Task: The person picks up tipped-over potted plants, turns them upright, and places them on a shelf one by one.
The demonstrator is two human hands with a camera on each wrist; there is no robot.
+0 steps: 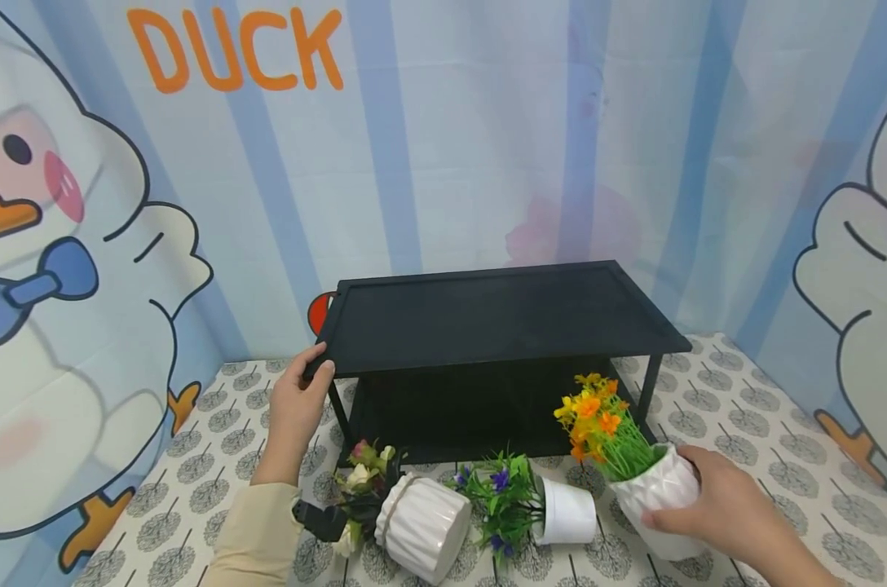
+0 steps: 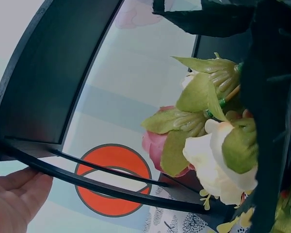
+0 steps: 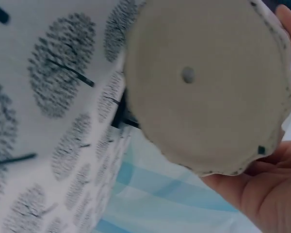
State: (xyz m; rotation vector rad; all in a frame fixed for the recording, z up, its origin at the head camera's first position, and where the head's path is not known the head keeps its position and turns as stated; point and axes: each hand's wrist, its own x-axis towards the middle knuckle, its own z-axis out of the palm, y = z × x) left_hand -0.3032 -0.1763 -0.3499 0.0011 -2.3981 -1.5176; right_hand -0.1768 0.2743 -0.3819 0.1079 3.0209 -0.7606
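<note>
My left hand [image 1: 297, 408] holds the front left corner of a black two-tier shelf [image 1: 480, 318], fingertips at its top edge. In the left wrist view, the fingers [image 2: 36, 187] touch the shelf's dark rail. On the right, my right hand [image 1: 730, 505] grips a white textured flowerpot [image 1: 667, 497] by its side. It leans left, with orange and yellow artificial flowers [image 1: 593, 416] pointing at the shelf's right front. The right wrist view shows the pot's round base [image 3: 208, 107], with a small hole, facing the camera.
A ribbed white flowerpot [image 1: 429, 522] with pink and cream flowers [image 1: 363, 469] lies on its side before the shelf. Beside it lies a smaller white pot [image 1: 568, 512] with purple flowers. A tree-patterned cloth [image 1: 796, 489] covers the table; a duck-print curtain [image 1: 473, 163] hangs behind.
</note>
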